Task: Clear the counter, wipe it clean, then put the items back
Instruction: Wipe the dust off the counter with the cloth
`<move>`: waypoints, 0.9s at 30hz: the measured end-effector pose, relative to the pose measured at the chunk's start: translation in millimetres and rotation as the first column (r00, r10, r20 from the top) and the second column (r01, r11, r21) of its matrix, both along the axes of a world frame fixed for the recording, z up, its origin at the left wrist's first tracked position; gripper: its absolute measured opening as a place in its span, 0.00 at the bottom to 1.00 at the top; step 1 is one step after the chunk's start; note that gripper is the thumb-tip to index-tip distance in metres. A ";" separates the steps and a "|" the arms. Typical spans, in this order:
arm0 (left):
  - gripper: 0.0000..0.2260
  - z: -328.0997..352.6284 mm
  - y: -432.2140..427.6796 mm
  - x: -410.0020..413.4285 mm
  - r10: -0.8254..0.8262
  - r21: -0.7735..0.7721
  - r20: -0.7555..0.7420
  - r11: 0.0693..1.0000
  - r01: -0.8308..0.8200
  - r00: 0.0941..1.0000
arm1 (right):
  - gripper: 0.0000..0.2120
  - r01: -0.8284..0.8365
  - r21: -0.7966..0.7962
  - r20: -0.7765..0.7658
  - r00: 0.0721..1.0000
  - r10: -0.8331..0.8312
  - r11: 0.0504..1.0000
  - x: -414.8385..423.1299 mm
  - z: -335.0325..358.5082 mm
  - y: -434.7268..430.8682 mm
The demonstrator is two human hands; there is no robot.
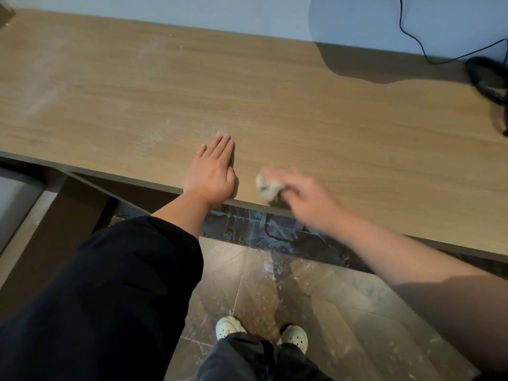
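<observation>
Left hand point(211, 174) flat on the table point(302, 111); right hand point(305, 199) grips a rag point(268, 188) at the edge; dust could spill floorward.

Pale blue-grey wall point(192, 9) behind the bench point(302, 105), black cable point(411, 37) hanging down it, brown floor tiles point(343, 312) smeared white, dark marbled border strip point(247, 232).

The counter point(275, 105) is a long, light wood-grain top with a dark front edge. Pale dusty smears show toward its left end and near mid-front. A crumpled off-white cloth point(268, 187), blurred, sits bunched at the front edge, gripped by the right hand point(305, 196).
</observation>
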State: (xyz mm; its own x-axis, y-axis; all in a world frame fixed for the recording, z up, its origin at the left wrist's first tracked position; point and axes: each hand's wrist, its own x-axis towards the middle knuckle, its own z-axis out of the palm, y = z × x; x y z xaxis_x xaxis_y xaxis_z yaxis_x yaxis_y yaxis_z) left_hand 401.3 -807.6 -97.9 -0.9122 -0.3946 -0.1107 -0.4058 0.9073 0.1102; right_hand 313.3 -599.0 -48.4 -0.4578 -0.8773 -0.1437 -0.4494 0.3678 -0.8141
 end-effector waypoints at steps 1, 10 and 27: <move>0.27 -0.4 0.0 0.3 0.001 0.002 -0.002 1.000 -0.001 1.000 | 0.21 0.130 -0.021 0.008 0.991 -0.130 0.991 -15.4 1.8 -4.7; 0.27 -4.2 -2.1 0.4 0.004 0.014 -0.022 1.000 -0.004 1.000 | 0.25 0.059 0.084 -0.478 0.879 -0.012 0.995 -10.7 -48.2 -14.6; 0.27 -0.8 -0.5 0.5 0.000 0.058 -0.034 0.998 0.002 0.999 | 0.23 0.517 0.216 -0.582 0.749 -0.317 0.828 -65.4 -49.6 -21.6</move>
